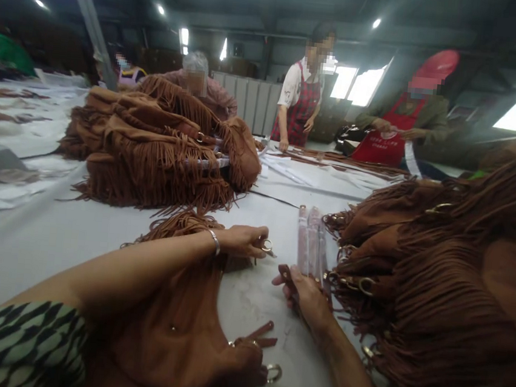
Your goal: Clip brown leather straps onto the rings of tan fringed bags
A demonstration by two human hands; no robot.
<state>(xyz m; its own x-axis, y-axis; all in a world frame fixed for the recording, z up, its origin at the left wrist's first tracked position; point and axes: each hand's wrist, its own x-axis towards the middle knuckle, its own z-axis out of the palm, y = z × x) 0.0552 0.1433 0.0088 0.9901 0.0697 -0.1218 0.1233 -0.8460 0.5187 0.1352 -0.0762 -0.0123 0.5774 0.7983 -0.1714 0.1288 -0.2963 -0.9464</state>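
Observation:
A brown fringed bag [171, 337] lies on the table in front of me, under my left forearm. My left hand [244, 241] is closed at the bag's far end, with a gold metal ring [267, 245] showing at its fingertips. Between the thumb and fingers of my right hand [307, 294] is a brown leather strap [287, 276], its holed end pointing up and left. The rest of that strap is hidden by the hand. Just beyond lie several straps in clear wrapping [311, 238]. A gold clasp [273, 374] sticks out from the bag's near corner, below some short leather tabs [262, 335].
A heap of brown fringed bags [162, 148] stands at the far left of the white table [279, 205]. Another big pile [450, 285] fills the right side. Across the table are co-workers, one in a checked apron [300, 109] and one in a red apron [389, 133].

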